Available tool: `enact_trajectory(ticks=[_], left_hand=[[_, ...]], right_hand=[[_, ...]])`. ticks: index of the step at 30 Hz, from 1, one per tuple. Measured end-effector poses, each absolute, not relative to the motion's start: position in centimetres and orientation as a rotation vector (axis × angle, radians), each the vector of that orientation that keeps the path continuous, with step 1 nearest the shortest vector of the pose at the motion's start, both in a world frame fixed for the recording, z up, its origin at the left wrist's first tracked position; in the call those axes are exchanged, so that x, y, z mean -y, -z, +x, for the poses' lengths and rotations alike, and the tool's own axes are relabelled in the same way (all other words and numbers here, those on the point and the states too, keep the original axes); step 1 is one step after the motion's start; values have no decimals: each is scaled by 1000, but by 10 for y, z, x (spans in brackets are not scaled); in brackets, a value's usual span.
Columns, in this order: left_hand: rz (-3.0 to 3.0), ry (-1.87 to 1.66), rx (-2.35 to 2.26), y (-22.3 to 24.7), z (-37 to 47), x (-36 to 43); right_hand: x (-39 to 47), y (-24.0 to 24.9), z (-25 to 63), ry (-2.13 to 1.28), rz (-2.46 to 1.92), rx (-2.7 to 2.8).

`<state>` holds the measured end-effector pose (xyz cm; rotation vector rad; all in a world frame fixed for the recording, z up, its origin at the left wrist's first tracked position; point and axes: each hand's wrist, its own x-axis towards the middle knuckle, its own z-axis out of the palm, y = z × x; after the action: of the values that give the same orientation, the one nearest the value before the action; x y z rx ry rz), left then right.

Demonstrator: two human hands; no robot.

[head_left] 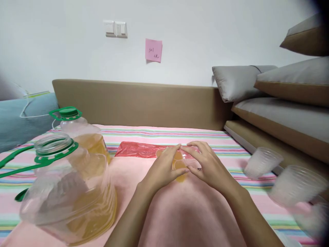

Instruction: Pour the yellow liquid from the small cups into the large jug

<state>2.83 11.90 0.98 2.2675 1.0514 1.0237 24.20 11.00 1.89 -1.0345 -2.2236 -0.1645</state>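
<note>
Several small clear cups of orange-yellow liquid (180,173) stand close together between my hands on the pink cloth. My left hand (164,163) curves around their left side, partly covering them, its thumb and fingers apart. On the right, my right hand (205,159) has its fingers spread beside the cups, near a clear plastic piece (189,155) whose kind is hard to make out. The two thumb tips almost meet in front of the cups. Whether the fingers press on the cups is hidden. Behind lies a flat red plastic bag (140,150).
At left stand an uncapped clear jug (74,206) of yellowish liquid and a jug with a green cap (89,139). A green cap (22,195) lies nearby. Stacked clear cups (298,185) lie at right, below piled cushions (288,113). A brown headboard (138,103) spans the back.
</note>
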Motion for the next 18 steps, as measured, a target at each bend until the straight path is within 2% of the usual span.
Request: enact_trajectory(ticks=[7, 14, 18], left_hand=[[2208, -1098, -1077, -1, 30, -123], [2105, -1146, -1176, 6, 27, -119], [2114, -1128, -1184, 8, 31, -116]], right_hand=[[-110, -12, 251, 54, -1024, 2214], [-99, 1, 257, -562, -1135, 1606], [-101, 8, 247, -634, -1087, 1515]])
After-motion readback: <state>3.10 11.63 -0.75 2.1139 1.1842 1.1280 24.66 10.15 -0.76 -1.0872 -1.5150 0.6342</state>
